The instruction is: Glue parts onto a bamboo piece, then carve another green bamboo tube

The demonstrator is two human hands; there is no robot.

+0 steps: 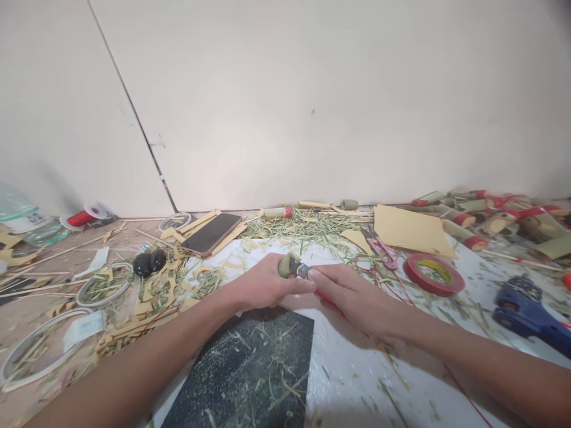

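Observation:
My left hand [264, 282] is closed around a short green bamboo piece [284, 267], mostly hidden by the fingers. My right hand [345, 291] grips a red-handled tool with a metal head [302, 271], which looks like pliers. The metal head meets the bamboo piece between the two hands; its exact bite is too small to make out. Under the hands lies a dark sheet [250, 368] strewn with green shavings, on a white surface [348, 380].
Behind are a phone [213, 233], scissors [379, 245] and yellow card [410, 230]. Red tape [433, 274], a blue tool [529, 312] and red-taped bamboo tubes [468, 235] lie right. Left are white rings [44, 351], a red thread spool [81, 217] and a plastic bottle [31, 223]. A wall [285, 107] stands behind.

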